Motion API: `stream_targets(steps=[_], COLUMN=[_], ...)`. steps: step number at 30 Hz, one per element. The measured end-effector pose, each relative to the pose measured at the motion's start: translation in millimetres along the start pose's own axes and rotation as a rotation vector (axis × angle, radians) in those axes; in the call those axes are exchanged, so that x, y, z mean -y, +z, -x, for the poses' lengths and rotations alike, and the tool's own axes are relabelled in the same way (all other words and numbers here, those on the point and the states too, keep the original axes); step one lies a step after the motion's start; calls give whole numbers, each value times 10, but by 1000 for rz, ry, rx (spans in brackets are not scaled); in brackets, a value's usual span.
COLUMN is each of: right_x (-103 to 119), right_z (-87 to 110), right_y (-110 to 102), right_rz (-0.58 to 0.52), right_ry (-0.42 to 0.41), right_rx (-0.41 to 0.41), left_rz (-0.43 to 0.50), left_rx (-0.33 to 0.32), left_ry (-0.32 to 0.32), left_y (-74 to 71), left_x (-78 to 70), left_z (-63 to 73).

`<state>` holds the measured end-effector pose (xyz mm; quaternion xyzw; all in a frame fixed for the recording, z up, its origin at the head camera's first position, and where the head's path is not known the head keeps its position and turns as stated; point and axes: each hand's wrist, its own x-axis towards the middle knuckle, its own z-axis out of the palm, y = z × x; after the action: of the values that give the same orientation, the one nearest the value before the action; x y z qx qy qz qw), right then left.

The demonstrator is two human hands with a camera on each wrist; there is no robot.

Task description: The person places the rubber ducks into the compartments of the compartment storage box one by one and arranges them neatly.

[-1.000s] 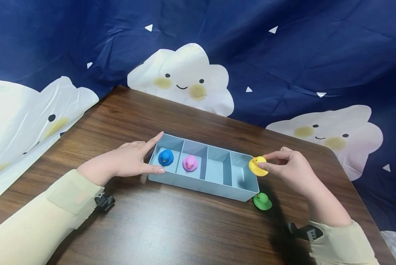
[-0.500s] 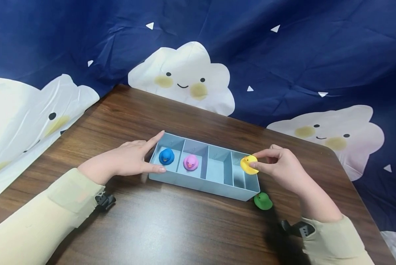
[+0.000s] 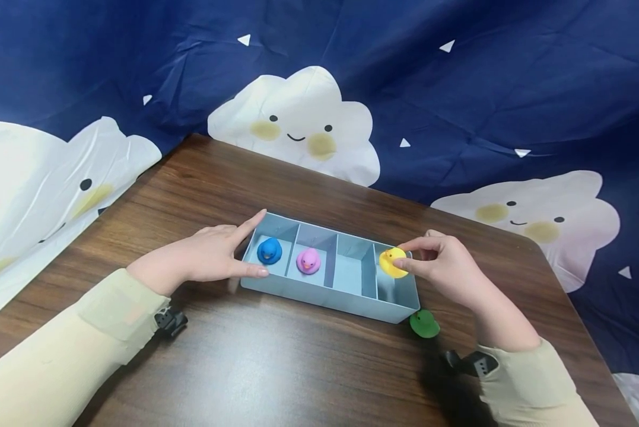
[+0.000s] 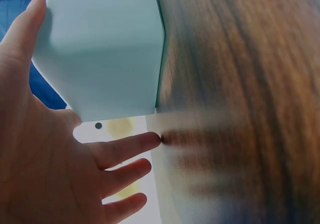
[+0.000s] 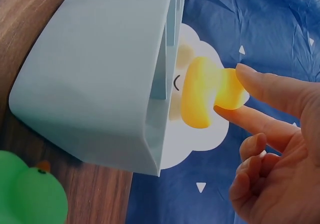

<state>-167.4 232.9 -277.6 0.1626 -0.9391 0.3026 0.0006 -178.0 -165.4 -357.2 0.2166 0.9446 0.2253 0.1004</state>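
Observation:
Spread wide, my left hand (image 3: 212,254) rests on the left end of a light blue divided box (image 3: 324,290), thumb at the near rim and index finger at the far corner. Its other fingers stretch out behind the box in the left wrist view. My right hand (image 3: 447,267) pinches a yellow rubber duck (image 3: 393,262) between thumb and fingertips, over the rightmost compartment. The right wrist view shows that duck (image 5: 200,92) above the rim. A blue rubber duck (image 3: 269,251) sits in the leftmost compartment, a pink one (image 3: 308,261) in the second.
A green rubber duck (image 3: 424,324) lies on the wooden table (image 3: 244,362), close by the box's near right corner. Behind the table hangs a dark blue cloth (image 3: 404,71) printed with smiling clouds.
My right hand has moved left with the yellow duck, from the box's right rim to over the rightmost compartment. The left hand keeps its place on the box.

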Motion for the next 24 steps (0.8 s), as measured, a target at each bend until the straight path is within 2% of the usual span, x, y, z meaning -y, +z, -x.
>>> stream_targets(steps=[11, 24], right_x=[62, 130], right_z=[-70, -159], right_y=[90, 232], right_rz=[-19, -31], right_ry=[20, -7], right_rx=[31, 57], left_rz=[-7, 1], left_rx=[-4, -3], left_ry=[4, 3], left_y=[4, 11], left_x=[7, 8], left_z=[-3, -3])
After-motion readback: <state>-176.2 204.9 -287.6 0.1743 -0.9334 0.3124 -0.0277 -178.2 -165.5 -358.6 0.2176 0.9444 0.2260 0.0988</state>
